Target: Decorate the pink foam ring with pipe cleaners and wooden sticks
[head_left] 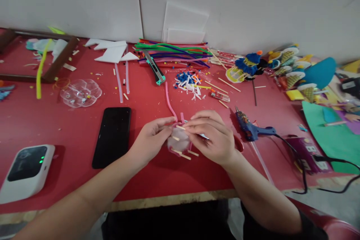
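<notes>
A small round piece with a whitish middle, pink trim and protruding wooden sticks is held up near the middle of the front edge of the red desk. The left hand pinches its rim between thumb and fingers; the right hand has its fingertips closed on a short stick at its top. A pink strip rises behind. Leftward lies a black phone; rightward, a glue gun. Toward the back edge are a cutter and colourful pipe cleaners; a white device sits by the front left corner.
</notes>
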{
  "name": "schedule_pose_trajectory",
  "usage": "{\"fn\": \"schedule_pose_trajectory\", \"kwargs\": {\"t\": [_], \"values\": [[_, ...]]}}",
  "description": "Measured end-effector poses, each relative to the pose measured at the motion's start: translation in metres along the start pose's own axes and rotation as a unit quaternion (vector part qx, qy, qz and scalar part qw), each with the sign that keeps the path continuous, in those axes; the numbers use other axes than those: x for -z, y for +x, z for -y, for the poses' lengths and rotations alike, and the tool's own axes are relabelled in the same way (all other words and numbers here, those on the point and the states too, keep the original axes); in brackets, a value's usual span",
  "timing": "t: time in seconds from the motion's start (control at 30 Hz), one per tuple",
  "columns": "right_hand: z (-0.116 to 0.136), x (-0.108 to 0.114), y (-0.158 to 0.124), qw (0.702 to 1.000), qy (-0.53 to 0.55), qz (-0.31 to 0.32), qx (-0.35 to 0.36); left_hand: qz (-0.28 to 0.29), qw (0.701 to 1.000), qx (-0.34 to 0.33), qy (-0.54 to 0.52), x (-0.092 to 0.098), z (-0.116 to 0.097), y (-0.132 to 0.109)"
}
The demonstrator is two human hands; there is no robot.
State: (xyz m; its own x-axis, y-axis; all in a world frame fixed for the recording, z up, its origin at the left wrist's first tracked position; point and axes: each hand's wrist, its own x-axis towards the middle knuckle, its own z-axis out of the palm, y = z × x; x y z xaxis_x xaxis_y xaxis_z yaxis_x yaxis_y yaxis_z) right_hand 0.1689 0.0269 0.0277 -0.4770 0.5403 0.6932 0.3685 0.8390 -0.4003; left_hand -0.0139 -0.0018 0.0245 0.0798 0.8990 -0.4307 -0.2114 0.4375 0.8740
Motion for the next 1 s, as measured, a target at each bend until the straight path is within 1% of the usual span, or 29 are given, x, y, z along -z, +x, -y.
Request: {"fn": "schedule_pose_trajectory", "kwargs": {"t": [0.27,0.43,0.67,0.83,1.0], "values": [[0.0013,-0.0018,0.0004,1.0,0.005,0.001,-0.002,0.017,0.998,-0.006,0.063,0.0021,0.0042,0.001],[0.0017,-0.0022,0.0011,1.0,0.006,0.012,-0.006,0.012,0.997,-0.015,0.072,0.0017,0.0046,0.0011],[0.004,-0.0004,0.0002,0.999,-0.009,0.034,0.005,0.017,0.996,-0.03,0.086,0.0021,0.0046,0.0004],[0.0073,-0.002,-0.0006,0.999,-0.012,0.049,0.019,0.015,0.996,-0.036,0.077,0.0014,0.0033,-0.0012],[0.0079,-0.0021,0.0005,1.0,0.003,0.026,0.006,0.026,0.996,-0.045,0.069,-0.0002,0.0025,-0.0018]]}}
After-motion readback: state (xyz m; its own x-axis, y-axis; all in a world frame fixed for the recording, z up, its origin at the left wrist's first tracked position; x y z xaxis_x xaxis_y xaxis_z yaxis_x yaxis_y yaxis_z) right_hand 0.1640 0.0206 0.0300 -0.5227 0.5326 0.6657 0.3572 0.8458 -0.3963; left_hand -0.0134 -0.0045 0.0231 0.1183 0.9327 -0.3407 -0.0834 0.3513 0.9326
